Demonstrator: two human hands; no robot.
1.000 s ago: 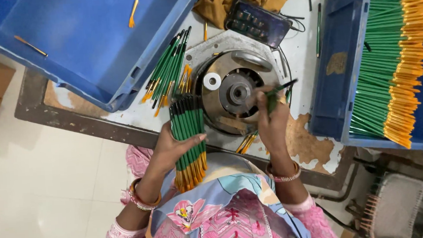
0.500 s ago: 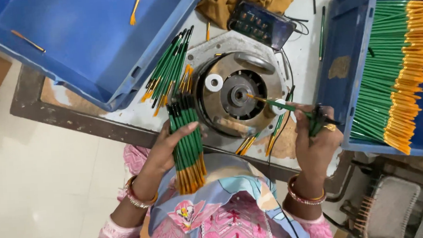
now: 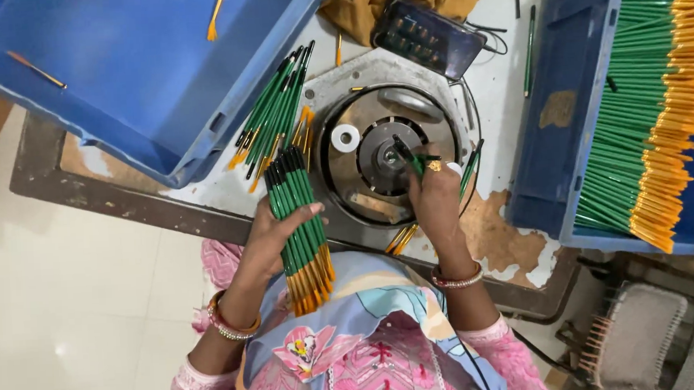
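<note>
Left hand (image 3: 274, 234) grips bundle (image 3: 299, 225); right hand (image 3: 434, 194) pencil (image 3: 408, 155).

Tight in the middle of the frame: round metal machine (image 3: 385, 157) boxed in by a blue bin (image 3: 120, 88) at upper left, a blue tray (image 3: 557, 128) at right, and loose green brushes (image 3: 275, 112) in between. Open white tabletop (image 3: 506, 60) only in a thin strip at upper right, crossed by cables. Lower middle blocked by a brush bundle (image 3: 297, 221).

Pink sleeves, floral pink-and-blue dress, beaded bangles on both wrists, gold ring
</note>
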